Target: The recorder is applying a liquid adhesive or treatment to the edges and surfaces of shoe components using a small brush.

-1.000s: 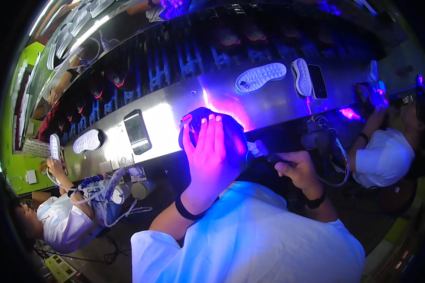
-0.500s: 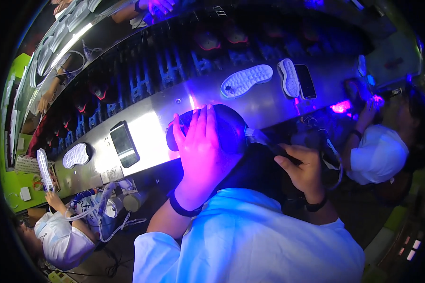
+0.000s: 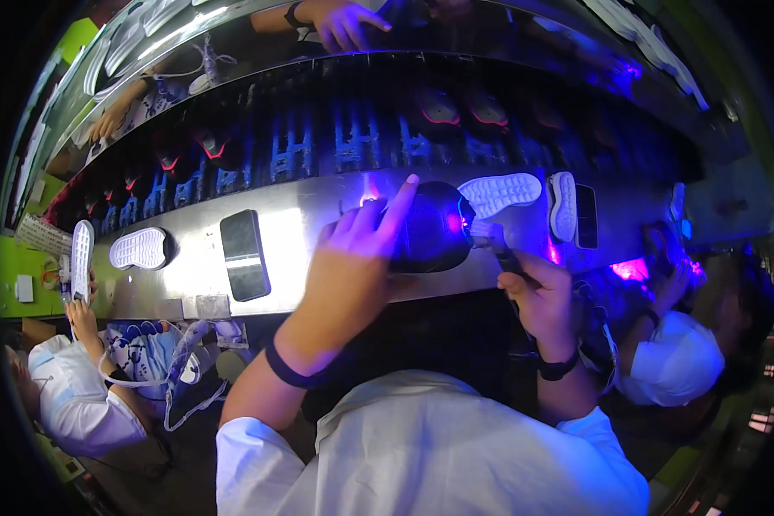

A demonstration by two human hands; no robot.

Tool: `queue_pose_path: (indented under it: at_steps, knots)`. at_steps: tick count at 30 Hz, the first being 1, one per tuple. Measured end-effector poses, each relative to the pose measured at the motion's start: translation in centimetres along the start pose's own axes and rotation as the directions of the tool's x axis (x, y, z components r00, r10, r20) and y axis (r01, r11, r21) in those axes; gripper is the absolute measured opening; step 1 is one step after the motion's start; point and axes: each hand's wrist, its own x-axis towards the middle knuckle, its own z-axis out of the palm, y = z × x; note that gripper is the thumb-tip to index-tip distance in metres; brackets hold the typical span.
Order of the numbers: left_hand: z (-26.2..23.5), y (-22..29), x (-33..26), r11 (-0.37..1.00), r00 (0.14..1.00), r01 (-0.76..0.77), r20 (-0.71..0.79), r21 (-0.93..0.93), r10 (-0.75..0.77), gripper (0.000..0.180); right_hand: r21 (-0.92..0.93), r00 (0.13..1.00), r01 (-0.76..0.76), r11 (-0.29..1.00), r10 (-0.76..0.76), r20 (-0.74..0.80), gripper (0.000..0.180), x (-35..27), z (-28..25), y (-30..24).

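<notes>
A dark, rounded shoe upper [image 3: 434, 236] is held over the front edge of the metal bench. My left hand [image 3: 348, 271] grips its left side, the index finger stretched out along it and the other fingers bent. In my right hand [image 3: 542, 297] is a brush [image 3: 493, 239] with pale bristles, its handle pinched between thumb and fingers. The bristles meet the upper's right edge, where blue light glows. Just behind the upper lies a white shoe sole [image 3: 503, 193].
Another sole [image 3: 562, 206] and a phone [image 3: 586, 217] lie to the right. A larger phone [image 3: 245, 254] and a sole [image 3: 139, 248] are leftward. Behind runs a dark rack [image 3: 353, 142] with blue holders. Co-workers sit at left [image 3: 86, 396] and right [image 3: 675, 353].
The view has shifted, so the bench looks lower. My left hand has turned from lying across the upper to gripping its left side. The brush stays at the upper's right edge.
</notes>
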Motion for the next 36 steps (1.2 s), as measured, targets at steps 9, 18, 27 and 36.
queue_pose_path:
  at_steps: [9,18,27,36]
  knots:
    - [0.8,-2.8,-5.0,0.999,0.999,-0.047,-0.016,-0.024,0.047,0.106,0.095,0.981,-0.172,0.981,0.161,0.108,0.035,0.6,-0.9,-1.4]
    - [-1.2,0.1,-6.3,0.984,0.989,-0.148,-0.002,0.100,0.148,0.090,-0.294,0.978,0.094,0.951,-0.033,0.205,0.032,0.2,-5.9,-9.0]
    - [-2.1,1.5,-6.3,0.979,0.980,-0.193,0.060,0.068,0.189,0.098,-0.292,0.953,0.235,0.927,-0.161,0.256,0.031,-1.1,-8.0,-7.3]
    - [-1.9,1.8,-5.9,0.977,0.965,-0.172,0.176,-0.125,0.192,0.105,-0.160,0.933,0.285,0.945,-0.236,0.272,0.032,-0.4,-8.2,-3.2]
